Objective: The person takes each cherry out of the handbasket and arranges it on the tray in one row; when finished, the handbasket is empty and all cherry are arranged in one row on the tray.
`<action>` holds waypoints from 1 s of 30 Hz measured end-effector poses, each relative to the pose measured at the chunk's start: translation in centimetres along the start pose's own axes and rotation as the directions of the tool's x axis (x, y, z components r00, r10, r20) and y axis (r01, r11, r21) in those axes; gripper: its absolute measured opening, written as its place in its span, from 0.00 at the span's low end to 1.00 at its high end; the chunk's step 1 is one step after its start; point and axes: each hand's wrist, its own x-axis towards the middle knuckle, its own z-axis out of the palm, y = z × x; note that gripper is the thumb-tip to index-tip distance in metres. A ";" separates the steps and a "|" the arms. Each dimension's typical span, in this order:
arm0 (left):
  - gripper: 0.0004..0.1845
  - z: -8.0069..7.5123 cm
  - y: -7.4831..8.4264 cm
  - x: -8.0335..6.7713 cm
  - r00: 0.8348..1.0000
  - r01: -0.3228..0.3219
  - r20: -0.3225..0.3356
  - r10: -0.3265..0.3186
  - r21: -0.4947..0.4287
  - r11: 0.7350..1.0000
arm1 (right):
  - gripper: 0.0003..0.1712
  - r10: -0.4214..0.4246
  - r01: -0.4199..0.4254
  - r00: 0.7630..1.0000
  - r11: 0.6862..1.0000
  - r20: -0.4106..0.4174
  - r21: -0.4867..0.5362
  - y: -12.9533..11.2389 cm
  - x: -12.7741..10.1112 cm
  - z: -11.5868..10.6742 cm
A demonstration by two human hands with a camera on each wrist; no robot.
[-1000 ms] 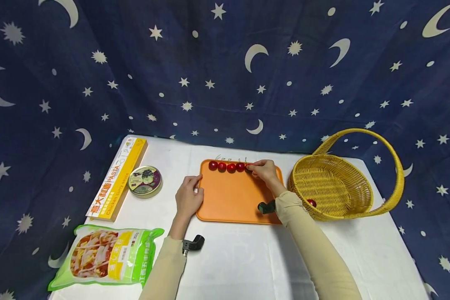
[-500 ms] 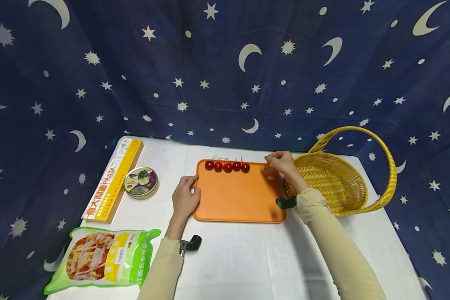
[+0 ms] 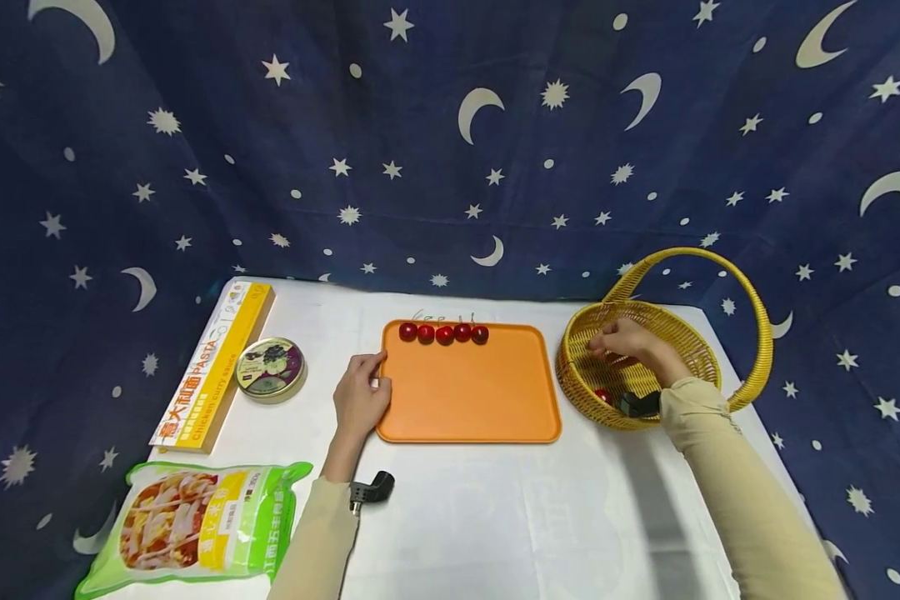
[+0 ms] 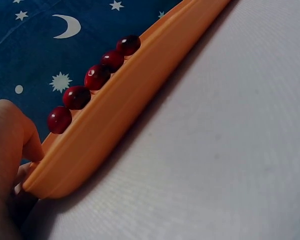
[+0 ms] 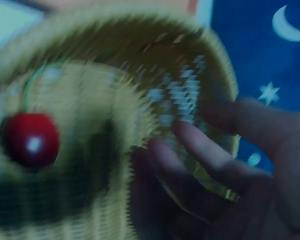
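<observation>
An orange tray [image 3: 468, 400] lies mid-table with several red cherries [image 3: 443, 334] in a row along its far edge. My left hand [image 3: 360, 396] rests against the tray's left rim, fingers relaxed; the left wrist view shows a finger [image 4: 12, 145] on the tray [image 4: 109, 125] corner near the cherries [image 4: 87, 86]. My right hand [image 3: 618, 340] is inside the yellow wicker basket [image 3: 570, 371], holding nothing. The blurred right wrist view shows spread fingers [image 5: 210, 160] over the basket [image 5: 139, 65] floor, apart from one stemmed cherry [image 5: 32, 142]. That cherry [image 3: 602, 394] lies by the basket's near wall.
Left of the tray stand a round tin [image 3: 272, 367] and a long yellow pasta box [image 3: 210, 367]. A green food bag [image 3: 195, 521] lies at the near left corner. A white cloth [image 3: 495, 517] covers the table; a starry blue curtain surrounds it.
My right hand left the fifth cherry at the row's end on the tray and moved right into the basket. The left hand stayed at the tray's rim.
</observation>
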 end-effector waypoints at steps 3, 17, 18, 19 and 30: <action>0.24 -0.1 -0.1 0.0 1.000 0.000 -0.002 0.000 0.002 1.000 | 0.12 0.082 -0.069 0.988 0.992 0.128 -0.105 0.8 0.0 -0.2; 0.23 0.1 0.1 -0.2 1.000 -0.011 -0.010 0.011 0.003 1.000 | 0.07 0.274 -0.229 0.908 0.958 0.316 -0.173 2.7 0.0 0.6; 0.23 0.1 0.1 -0.2 1.000 -0.015 -0.010 0.015 0.004 1.000 | 0.08 0.278 -0.234 0.907 0.957 0.315 -0.170 2.8 0.0 0.6; 0.23 0.1 0.1 -0.2 1.000 -0.015 -0.010 0.015 0.002 1.000 | 0.08 0.280 -0.238 0.906 0.957 0.317 -0.167 2.9 -0.1 0.6; 0.24 0.1 -0.1 0.0 1.000 -0.013 -0.011 0.013 0.009 1.000 | 0.07 0.162 -0.161 0.955 0.987 0.250 -0.026 2.6 -0.3 -0.3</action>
